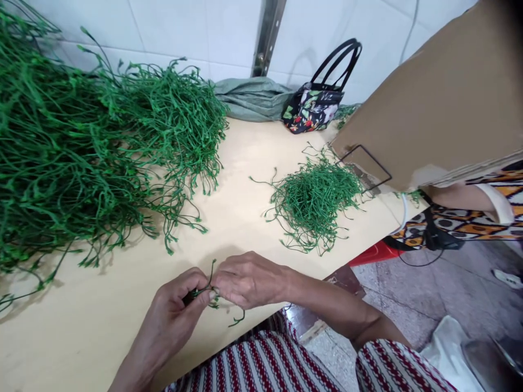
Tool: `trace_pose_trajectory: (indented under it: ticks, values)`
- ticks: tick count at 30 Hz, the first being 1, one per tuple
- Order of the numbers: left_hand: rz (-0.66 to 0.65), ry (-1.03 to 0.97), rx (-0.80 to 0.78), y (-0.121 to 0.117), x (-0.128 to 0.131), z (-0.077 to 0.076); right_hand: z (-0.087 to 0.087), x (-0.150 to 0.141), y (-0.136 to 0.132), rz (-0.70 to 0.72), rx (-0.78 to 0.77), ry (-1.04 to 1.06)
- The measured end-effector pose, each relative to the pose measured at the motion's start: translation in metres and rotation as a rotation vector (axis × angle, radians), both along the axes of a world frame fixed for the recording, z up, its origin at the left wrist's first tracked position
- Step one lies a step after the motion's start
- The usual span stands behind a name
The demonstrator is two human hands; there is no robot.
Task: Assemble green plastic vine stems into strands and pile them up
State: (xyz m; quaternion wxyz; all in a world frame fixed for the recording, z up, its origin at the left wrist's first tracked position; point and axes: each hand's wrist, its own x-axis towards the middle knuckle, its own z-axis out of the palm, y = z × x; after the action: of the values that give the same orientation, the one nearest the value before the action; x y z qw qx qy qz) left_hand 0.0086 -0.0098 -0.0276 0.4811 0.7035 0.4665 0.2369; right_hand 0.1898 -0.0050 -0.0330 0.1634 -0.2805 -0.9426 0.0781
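Close to the table's front edge, my left hand (pixel 180 305) pinches a thin green stem (pixel 213 267) that looks like artificial plant material. My right hand (pixel 249 280) meets it fingertip to fingertip, its fingers closed on the same stem piece. Short green ends stick out above and below the pinch, and the exact joint between them is hidden by my fingers. Left of my hands spreads a large heap of green budded stems (pixel 73 147). A smaller tangled pile of green stems (pixel 316 196) lies beyond my right hand.
The pale tabletop (pixel 245 152) runs to a tiled wall. A floral handbag (pixel 312 109) and a green cloth sack (pixel 253 98) stand at the back. A cardboard sheet (pixel 433 103) blocks the right side, with another person's arm (pixel 461 197) beside it. A red stool (pixel 373 253) shows below.
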Motion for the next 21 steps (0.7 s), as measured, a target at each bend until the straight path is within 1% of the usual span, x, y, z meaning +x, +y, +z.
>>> trace_pose_trajectory:
  ticks: [5, 8, 10, 13, 16, 19, 21]
  values:
    - [0.009, -0.004, -0.017, 0.002, 0.003, 0.003, -0.008, -0.004, 0.0, -0.014, 0.064, 0.058]
    - [0.007, -0.016, -0.061, 0.004, 0.006, 0.006, -0.015, -0.008, -0.003, -0.085, 0.063, 0.137]
    - [0.004, -0.026, -0.104, 0.005, 0.008, 0.009, -0.017, -0.011, -0.005, -0.146, 0.048, 0.22]
    - [0.018, -0.058, -0.173, 0.003, 0.011, 0.012, -0.012, -0.015, -0.011, -0.221, 0.011, 0.389]
    - [0.037, -0.166, -0.227, -0.001, 0.013, 0.013, -0.002, -0.019, -0.016, -0.283, -0.09, 0.513]
    - [0.071, -0.308, -0.223, -0.004, 0.012, 0.011, 0.005, -0.023, -0.019, -0.354, -0.202, 0.606]
    - [0.087, -0.363, -0.216, -0.006, 0.012, 0.011, 0.008, -0.024, -0.02, -0.386, -0.248, 0.644]
